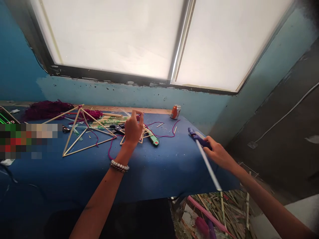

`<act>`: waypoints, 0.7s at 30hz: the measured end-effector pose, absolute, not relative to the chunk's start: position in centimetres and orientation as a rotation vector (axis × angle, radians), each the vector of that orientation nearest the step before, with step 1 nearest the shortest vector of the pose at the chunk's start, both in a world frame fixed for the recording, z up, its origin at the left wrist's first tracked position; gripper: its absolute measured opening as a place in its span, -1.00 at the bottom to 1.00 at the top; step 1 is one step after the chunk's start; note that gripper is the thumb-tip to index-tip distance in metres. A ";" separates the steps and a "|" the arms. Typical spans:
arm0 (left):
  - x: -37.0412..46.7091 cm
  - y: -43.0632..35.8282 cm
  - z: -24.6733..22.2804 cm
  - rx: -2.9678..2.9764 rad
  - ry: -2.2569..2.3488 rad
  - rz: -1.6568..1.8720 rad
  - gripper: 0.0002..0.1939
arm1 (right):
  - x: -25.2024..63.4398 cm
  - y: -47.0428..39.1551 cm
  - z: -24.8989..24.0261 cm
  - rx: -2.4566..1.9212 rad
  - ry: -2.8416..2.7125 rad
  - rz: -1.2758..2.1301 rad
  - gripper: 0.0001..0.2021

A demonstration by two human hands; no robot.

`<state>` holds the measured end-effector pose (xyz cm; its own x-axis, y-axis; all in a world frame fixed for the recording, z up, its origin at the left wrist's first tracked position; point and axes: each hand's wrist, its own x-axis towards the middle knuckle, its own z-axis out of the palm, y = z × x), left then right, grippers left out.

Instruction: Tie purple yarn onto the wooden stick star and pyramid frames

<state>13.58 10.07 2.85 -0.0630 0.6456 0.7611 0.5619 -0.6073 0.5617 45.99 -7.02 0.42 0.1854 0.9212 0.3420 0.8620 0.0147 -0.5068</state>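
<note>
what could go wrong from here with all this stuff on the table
Loose purple yarn trails near the left hand and might snag the stick pyramid. The right hand holds what looks like a glue gun; its long white stick juts toward the table's front edge and may catch on something. The drink can might get knocked over by a wide swing.

The head camera faces forward and down across the blue table [171,169].
</note>
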 end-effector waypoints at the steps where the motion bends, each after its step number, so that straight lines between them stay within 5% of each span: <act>1: 13.5 10.2 3.0 2.042 1.329 1.822 -0.79 | 45.3 -6.3 0.4 -1.881 -1.714 0.099 -0.90; 9: 13.0 10.6 3.7 1.704 1.079 1.985 -0.81 | 42.8 -3.3 -1.1 -1.933 -1.961 -0.001 -0.81; 16: 13.0 10.6 3.6 1.631 0.930 1.988 -0.85 | 39.3 -1.5 2.6 -1.852 -1.988 -0.124 -0.69; 21: 13.0 10.3 3.5 1.633 0.888 1.970 -0.85 | 33.4 3.1 4.9 -1.595 -2.274 0.316 -0.58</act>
<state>13.00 10.33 3.55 -0.2141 0.6823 0.6990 0.0716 -0.7028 0.7078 33.38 3.14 4.95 -0.3094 0.9389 0.1505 0.8622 0.3438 -0.3721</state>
